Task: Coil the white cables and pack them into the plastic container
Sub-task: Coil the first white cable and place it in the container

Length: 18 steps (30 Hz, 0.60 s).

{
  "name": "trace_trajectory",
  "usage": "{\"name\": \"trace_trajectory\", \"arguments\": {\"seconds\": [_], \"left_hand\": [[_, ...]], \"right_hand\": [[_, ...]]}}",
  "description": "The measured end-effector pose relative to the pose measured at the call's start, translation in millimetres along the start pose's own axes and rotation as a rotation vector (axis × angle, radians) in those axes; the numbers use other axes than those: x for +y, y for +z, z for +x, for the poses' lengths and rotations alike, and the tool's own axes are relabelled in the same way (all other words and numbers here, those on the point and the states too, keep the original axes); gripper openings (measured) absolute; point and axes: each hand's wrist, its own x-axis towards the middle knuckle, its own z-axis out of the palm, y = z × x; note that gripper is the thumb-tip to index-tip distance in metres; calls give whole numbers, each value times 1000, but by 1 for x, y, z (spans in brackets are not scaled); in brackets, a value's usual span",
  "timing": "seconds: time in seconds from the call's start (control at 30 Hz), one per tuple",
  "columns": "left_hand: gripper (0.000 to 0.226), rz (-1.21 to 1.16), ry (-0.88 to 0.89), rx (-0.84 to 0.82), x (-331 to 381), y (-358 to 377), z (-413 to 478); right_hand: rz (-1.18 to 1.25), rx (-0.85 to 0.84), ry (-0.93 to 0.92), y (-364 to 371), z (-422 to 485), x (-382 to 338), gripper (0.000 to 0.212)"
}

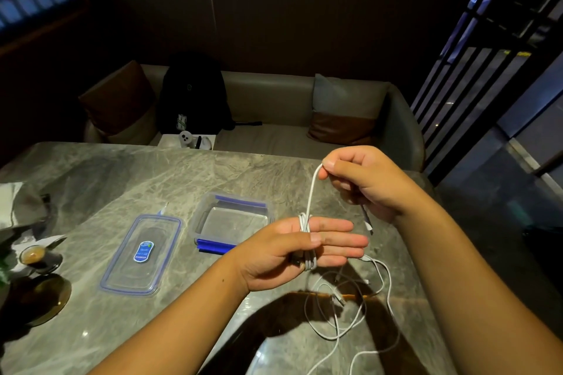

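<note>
Right grip [365, 183] pinches a thin, smooth white cable [310, 201] between thumb and forefinger, above the left grip [289, 253]. The left grip's straight fingers carry several tight turns of it, pinned by the thumb. Loose cables [350, 307] sprawl in slack loops just beneath on the worktop [152, 176], a glossy grey veined stone. Nearby the clear rectangular plastic container [197, 219] with blue clips sits uncovered, its lid [128, 271] flat alongside. Beyond the worktop is a dim room with a leathery sofa [274, 94].
</note>
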Motion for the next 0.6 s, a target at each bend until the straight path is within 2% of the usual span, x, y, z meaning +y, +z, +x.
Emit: {"name": "trace_trajectory", "arguments": {"seconds": [0.3,0.33,0.37,0.4,0.43,0.47,0.5,0.53,0.57,0.6], "left_hand": [[45,27,31,-128,10,10,1],[45,10,43,-134,12,11,2],[45,-6,57,-136,13,11,2],[45,-22,74,-134,15,10,3],[45,-30,94,-127,17,9,3],[45,-28,116,-113,19,6,3],[45,-21,137,-99,21,4,2],[45,-16,152,-84,23,0,2],[46,-20,161,-70,25,-3,2],[46,-30,169,-54,26,-6,2]], "right_hand": [[152,12,101,7,14,46,26],[162,-35,130,9,15,50,27],[252,-173,178,13,15,54,30],[430,-271,254,20,13,60,37],[573,-254,325,22,13,71,43],[629,-178,385,26,14,82,39],[675,-145,391,30,12,96,26],[634,-73,392,32,8,107,16],[621,39,382,38,2,111,16],[578,75,349,45,-6,106,21]]}}
